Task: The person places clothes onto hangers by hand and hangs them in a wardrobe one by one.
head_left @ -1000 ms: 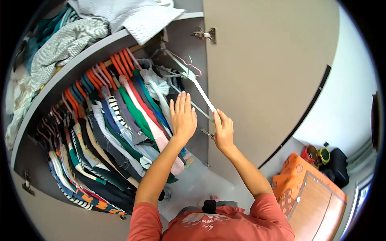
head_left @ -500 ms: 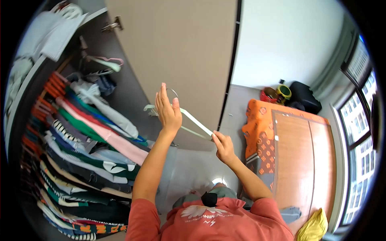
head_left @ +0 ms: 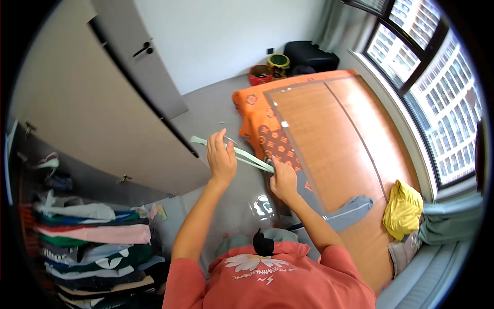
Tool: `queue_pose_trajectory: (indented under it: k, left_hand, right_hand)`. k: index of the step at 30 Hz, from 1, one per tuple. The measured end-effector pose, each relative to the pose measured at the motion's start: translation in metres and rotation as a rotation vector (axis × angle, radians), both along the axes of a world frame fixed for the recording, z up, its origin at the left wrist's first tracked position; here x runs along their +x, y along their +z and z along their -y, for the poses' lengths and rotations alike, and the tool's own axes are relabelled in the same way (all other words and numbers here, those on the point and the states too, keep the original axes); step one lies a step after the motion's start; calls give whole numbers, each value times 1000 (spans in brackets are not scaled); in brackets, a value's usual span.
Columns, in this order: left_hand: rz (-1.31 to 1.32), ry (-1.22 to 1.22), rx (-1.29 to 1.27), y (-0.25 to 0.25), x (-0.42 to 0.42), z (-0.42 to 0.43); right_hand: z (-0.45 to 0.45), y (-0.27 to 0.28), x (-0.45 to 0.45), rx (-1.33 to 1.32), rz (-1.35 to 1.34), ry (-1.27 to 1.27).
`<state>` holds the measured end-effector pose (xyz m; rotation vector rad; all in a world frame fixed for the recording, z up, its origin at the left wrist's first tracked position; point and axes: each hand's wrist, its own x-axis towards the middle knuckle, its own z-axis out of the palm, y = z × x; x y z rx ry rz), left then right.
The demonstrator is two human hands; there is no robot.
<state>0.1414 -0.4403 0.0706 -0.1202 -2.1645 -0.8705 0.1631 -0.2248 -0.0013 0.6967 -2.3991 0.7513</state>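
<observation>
A pale green clothes hanger [head_left: 247, 155] is held up in front of me, tilted, its narrow end towards the right. My right hand [head_left: 284, 180] is closed round that right end, with the index finger along it. My left hand [head_left: 222, 160] is raised at the other side of the hanger, fingers stretched upward and thumb apart. The hanger passes behind the left fingers, and its left tip sticks out beyond them. Part of the thin metal hook shows beside the left thumb. Whether the left palm presses on the hanger is hidden.
At lower left, many clothes [head_left: 98, 232] hang in the wardrobe beside its open door [head_left: 103, 98]. On the right stands a bed with a wooden-looking top [head_left: 329, 134], bearing grey trousers [head_left: 350, 212] and a yellow garment [head_left: 403, 208]. Red bucket [head_left: 260, 74] and black case [head_left: 311, 55] stand behind.
My view has turned right, from the wardrobe towards the bed and window. The hanger has come along in my right hand, and my left hand stays raised beside it, a little lower.
</observation>
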Motion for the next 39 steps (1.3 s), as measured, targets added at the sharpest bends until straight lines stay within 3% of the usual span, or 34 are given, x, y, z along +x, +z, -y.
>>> queue_pose_trajectory:
  k: [7,13,17,23,27,32,39]
  left_hand:
    - [120,-316,-268,-40,-26,-127]
    - [157,-661,-276,-70,-19,-238]
    - [200,-892,-279,-85,-23,-289]
    - [212,-1306,-291,-112,-40,-369]
    - [264,-1512,-290,-113,-52,-412]
    - [314,-1548,-370,-166,-64,-448]
    - [540,-1546,-647,-254,-43,-463]
  right_hand:
    - [-98,-31,-4,8,127,-196]
    - [-161,-29,18,-133,392,-338]
    - [-202,-53,41,-226,433,-499]
    - [-248,-73,69,-289,639,-885]
    - [-269,-85,80,-439,518,-1177]
    - [-282,-105,106,-711,416,-1554]
    - [-301,-145,160,-550,532,-1840]
